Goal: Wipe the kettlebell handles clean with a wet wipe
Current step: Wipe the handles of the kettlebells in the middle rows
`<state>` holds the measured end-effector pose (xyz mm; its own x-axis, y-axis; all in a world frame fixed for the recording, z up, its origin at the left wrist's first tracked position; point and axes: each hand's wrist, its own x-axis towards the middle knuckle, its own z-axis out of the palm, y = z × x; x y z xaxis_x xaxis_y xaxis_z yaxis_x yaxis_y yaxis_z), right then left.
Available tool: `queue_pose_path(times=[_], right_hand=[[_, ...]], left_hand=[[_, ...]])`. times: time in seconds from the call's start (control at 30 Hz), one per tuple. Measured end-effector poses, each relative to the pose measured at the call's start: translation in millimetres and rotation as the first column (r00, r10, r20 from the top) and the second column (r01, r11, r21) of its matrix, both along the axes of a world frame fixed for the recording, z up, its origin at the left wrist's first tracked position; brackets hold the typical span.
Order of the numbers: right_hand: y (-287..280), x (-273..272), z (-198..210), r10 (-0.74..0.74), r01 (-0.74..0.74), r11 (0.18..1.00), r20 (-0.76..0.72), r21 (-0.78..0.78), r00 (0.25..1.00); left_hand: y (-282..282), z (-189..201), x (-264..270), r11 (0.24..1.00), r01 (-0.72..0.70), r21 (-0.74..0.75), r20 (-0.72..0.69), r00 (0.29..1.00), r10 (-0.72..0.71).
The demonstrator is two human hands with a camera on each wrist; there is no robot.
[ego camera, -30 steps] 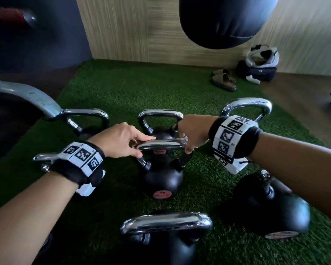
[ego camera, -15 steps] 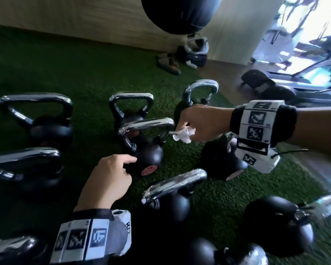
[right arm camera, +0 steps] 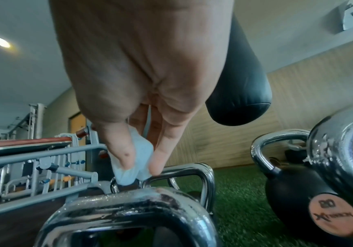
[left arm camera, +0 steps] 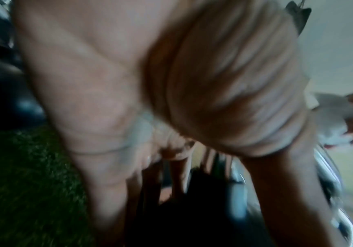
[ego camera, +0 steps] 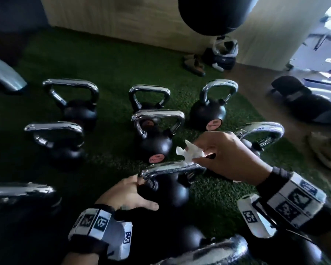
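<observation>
Several black kettlebells with chrome handles stand on green turf. My right hand [ego camera: 195, 155] pinches a crumpled white wet wipe [ego camera: 189, 153] between thumb and fingers, right at the right end of the near kettlebell's handle [ego camera: 168, 169]. In the right wrist view the wipe [right arm camera: 133, 158] hangs from the fingertips just above that handle [right arm camera: 129, 203]. My left hand [ego camera: 130, 192] holds the same kettlebell [ego camera: 170, 194] at its left shoulder, thumb across the front of the ball. The left wrist view is blurred and shows my left hand [left arm camera: 171, 167] over the dark ball.
The kettlebell wiped earlier [ego camera: 153, 142] stands just behind, others to its left, right and rear. A black punching bag [ego camera: 212, 14] hangs above the far edge. Slippers [ego camera: 194, 66] and a bag [ego camera: 224, 54] lie by the wall. A grey machine frame [ego camera: 2, 73] sits at left.
Both hands left the middle kettlebell's handle and came back to the nearer one. My right hand carried the wipe with it; my left hand now holds the near kettlebell.
</observation>
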<state>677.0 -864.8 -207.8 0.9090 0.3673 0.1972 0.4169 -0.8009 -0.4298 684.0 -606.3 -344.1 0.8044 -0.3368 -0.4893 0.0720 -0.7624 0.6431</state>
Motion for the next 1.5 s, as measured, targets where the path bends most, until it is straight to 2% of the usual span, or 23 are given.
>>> queue_pose_path(times=[0.2, 0.37, 0.43, 0.57, 0.7, 0.9, 1.1, 1.23, 1.4, 1.5], right_hand=[[10.7, -1.7, -19.9, 0.118, -0.123, 0.988, 0.06, 0.093, 0.991], [24.2, 3.3, -33.5, 0.152, -0.152, 0.988, 0.034, 0.006, 0.988], [15.0, 0.7, -31.0, 0.101, -0.101, 0.995, 0.004, -0.004, 0.995], [-10.6, -4.9, -25.3, -0.09, 0.09, 0.994, 0.0, -0.063, 0.996], [6.6, -11.0, -31.0, -0.023, 0.023, 1.0, 0.042, 0.011, 0.999], [-25.3, -13.5, -43.0, -0.242, 0.242, 0.97, 0.095, 0.017, 0.966], [-30.1, -16.9, -50.8, -0.243, 0.23, 0.967, 0.121, 0.108, 0.962], [-46.9, -11.1, -78.5, -0.357, 0.36, 0.927, -0.044, 0.103, 0.933], [-52.6, -9.2, -95.7, -0.359, 0.382, 0.901, -0.141, 0.206, 0.922], [-54.7, -0.9, -121.0, -0.327, 0.398, 0.887, -0.291, 0.235, 0.899]], left_hand=[[-25.5, -6.5, -11.9, 0.986, -0.159, -0.047, 0.087, 0.983, 0.163], [-28.7, -1.4, -15.1, 0.982, -0.175, -0.07, 0.095, 0.979, 0.182], [-28.1, -1.9, -14.2, 0.984, -0.168, -0.06, 0.101, 0.98, 0.173], [-29.3, -2.2, -14.2, 0.986, -0.16, -0.055, 0.112, 0.98, 0.165], [-29.5, -5.2, -13.7, 0.986, -0.153, -0.059, 0.116, 0.98, 0.159], [-27.4, -9.8, -9.2, 0.984, -0.161, -0.079, 0.105, 0.98, 0.169], [-24.5, -15.7, -8.6, 0.983, -0.133, -0.124, 0.13, 0.98, 0.149], [-23.6, -14.2, -7.5, 0.982, -0.087, -0.169, 0.138, 0.984, 0.111], [-22.0, -22.2, -5.7, 0.982, -0.088, -0.169, 0.15, 0.982, 0.114], [-22.9, -20.6, -6.8, 0.98, -0.062, -0.187, 0.196, 0.976, 0.099]])
